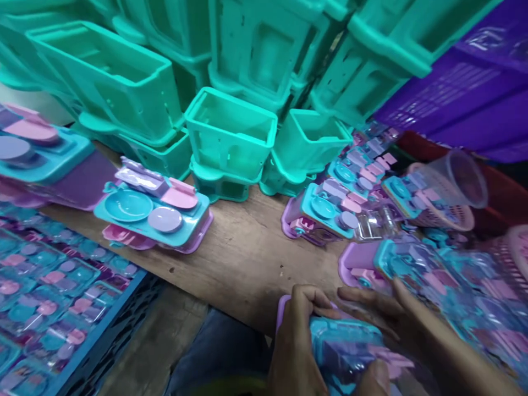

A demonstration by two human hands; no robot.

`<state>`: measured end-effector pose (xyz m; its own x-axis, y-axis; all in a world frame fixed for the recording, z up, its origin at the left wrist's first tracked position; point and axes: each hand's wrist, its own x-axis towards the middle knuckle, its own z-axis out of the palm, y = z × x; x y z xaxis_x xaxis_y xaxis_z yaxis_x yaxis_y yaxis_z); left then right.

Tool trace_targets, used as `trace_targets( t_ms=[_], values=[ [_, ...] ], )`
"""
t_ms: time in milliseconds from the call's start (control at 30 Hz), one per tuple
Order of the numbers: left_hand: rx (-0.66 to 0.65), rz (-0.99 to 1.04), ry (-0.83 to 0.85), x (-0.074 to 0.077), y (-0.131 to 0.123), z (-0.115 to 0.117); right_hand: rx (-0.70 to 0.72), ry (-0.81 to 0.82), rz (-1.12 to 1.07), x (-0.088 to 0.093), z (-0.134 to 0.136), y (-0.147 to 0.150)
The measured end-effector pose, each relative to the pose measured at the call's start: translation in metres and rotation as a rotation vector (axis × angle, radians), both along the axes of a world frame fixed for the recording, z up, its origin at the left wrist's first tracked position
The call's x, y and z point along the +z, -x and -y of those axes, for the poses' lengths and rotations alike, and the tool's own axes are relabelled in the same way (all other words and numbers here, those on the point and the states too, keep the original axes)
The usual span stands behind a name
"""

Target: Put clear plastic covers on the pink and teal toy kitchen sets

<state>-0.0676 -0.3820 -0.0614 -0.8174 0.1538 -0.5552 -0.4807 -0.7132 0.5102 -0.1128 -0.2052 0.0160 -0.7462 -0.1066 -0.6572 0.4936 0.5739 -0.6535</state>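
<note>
Low at the front, my left hand [295,344] is wrapped round a toy kitchen set [348,333] with a turquoise top, lilac and pink parts and clear plastic over it. My right hand [396,316] lies along the set's far right side, fingers stretched out and slightly blurred; whether it touches the set I cannot tell. Just beyond the hands, another toy kitchen [365,264] with a purple base rests on the wooden table [247,242]. Farther back sits a similar toy kitchen [324,212], and one more [154,212] stands at the left.
Green plastic bins [231,137] are stacked along the back. A blue crate [103,324] full of packed toy sets stands at the lower left. On the right are heaped sets, a pink basket [515,253], a clear cup [466,179] and a purple crate [462,99].
</note>
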Motion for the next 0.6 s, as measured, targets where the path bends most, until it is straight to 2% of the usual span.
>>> trace_targets(
  t_ms=[133,267,433,533,600],
  values=[
    [-0.020,-0.018,0.018,0.003,-0.002,0.001,-0.101,-0.033,0.042,-0.005,0.017,-0.004],
    [-0.029,-0.032,0.111,0.005,-0.002,0.003,-0.166,-0.065,0.047,-0.012,0.022,-0.005],
    [-0.023,-0.084,0.221,0.007,-0.011,0.004,-0.131,-0.182,0.040,-0.017,0.025,0.000],
    [-0.033,-0.098,0.220,0.010,-0.019,-0.001,-0.097,-0.245,0.001,-0.019,0.026,0.000],
    [-0.039,-0.101,0.211,0.012,-0.022,-0.004,-0.122,-0.235,-0.026,-0.022,0.027,-0.001]
  ],
)
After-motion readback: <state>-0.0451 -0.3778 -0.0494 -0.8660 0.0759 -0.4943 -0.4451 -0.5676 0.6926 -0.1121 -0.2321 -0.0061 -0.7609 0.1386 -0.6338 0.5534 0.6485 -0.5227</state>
